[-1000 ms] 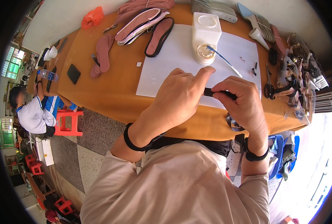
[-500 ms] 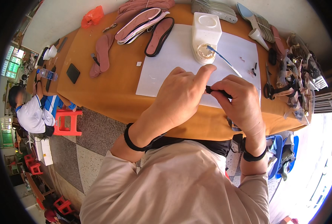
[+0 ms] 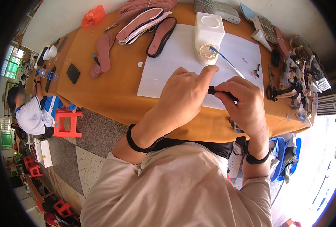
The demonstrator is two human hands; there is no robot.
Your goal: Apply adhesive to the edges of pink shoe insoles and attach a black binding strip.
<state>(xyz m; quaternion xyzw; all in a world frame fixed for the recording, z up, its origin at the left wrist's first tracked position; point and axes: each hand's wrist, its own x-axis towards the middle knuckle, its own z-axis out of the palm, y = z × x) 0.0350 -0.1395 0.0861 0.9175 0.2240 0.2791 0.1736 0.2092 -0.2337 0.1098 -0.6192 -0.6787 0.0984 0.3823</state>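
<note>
My right hand point(image 3: 243, 104) pinches a short black strip point(image 3: 212, 90) between thumb and fingers, over the near edge of a white sheet point(image 3: 164, 70). Close against the strip's left end is my left hand point(image 3: 185, 96), closed, its back toward me and its thumb raised. Its curled fingers are hidden, so what they hold cannot be made out. Beyond the hands stands a white plastic container point(image 3: 209, 32) with a round opening smeared with a pale paste. A blue-and-white brush point(image 3: 228, 62) leans out of that opening. Small black scraps point(image 3: 256, 73) lie on the sheet, to the right.
Pink insoles with black edging point(image 3: 161, 37) and a pink sole pair point(image 3: 104, 56) lie at back left, near a dark phone point(image 3: 73, 73). Scissors point(image 3: 271, 89) and bagged straps point(image 3: 298, 83) are at right. A person point(image 3: 31, 113) sits at far left near a red stool point(image 3: 67, 124).
Both hands stay almost in place. The right fingers and the black strip have shifted very slightly, while the container and brush have not moved.
</note>
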